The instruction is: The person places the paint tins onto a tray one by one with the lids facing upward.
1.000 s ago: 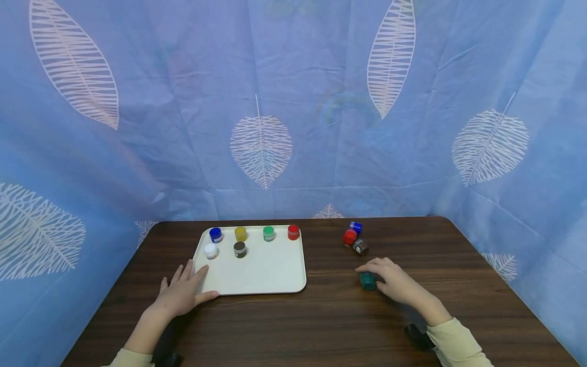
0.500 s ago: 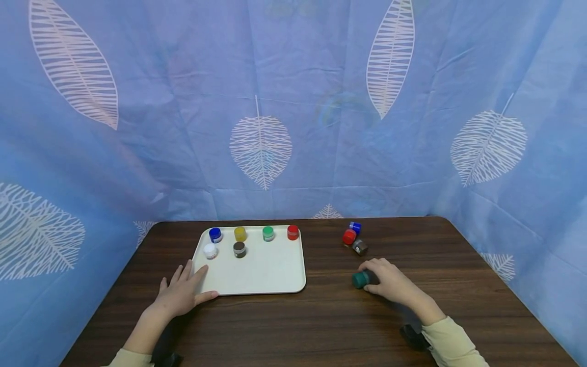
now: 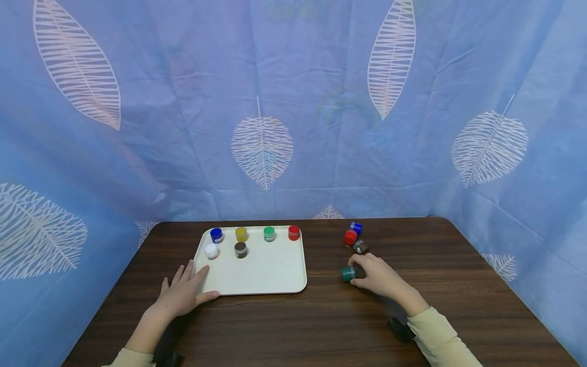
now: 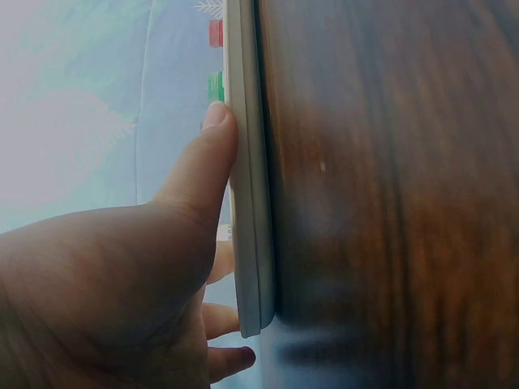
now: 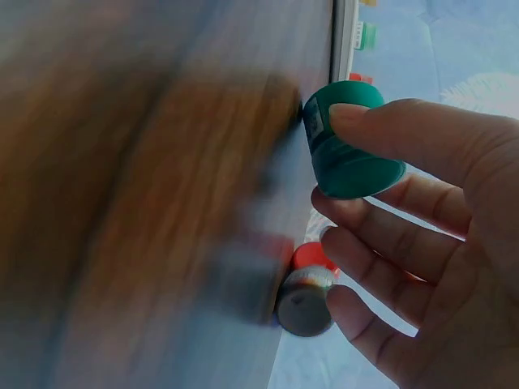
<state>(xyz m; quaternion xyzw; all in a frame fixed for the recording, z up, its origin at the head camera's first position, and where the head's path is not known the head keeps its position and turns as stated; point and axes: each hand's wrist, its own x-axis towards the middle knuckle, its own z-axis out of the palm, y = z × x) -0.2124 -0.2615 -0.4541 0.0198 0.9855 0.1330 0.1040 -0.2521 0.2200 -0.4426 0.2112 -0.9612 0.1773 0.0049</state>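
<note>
My right hand point(image 3: 378, 276) pinches a dark green paint jar point(image 5: 345, 170) between thumb and fingers, right of the tray. The jar is tipped on its side, one end pointing left in the head view; whether it touches the table cannot be told. On the near left corner of the white tray point(image 3: 266, 278) rests my left hand point(image 3: 178, 295), fingers spread and thumb along the front rim. Standing on the tray are paint jars: a blue jar point(image 3: 216, 235), a yellow jar point(image 3: 241, 234), a green jar point(image 3: 269, 234), a red jar point(image 3: 294, 233), a white jar point(image 3: 211, 251) and a brown jar point(image 3: 240, 250).
Beyond my right hand, three more jars lie close together on the dark wooden table point(image 3: 284, 331): a blue-lidded jar point(image 3: 355, 228), a red jar point(image 3: 350, 237) and a brown jar point(image 3: 361, 247). A blue leaf-patterned cloth point(image 3: 312, 153) hangs behind the table.
My right hand has taken hold of the dark green jar, tipped it over and moved it left, closer to the tray. The left hand and the tray have stayed put.
</note>
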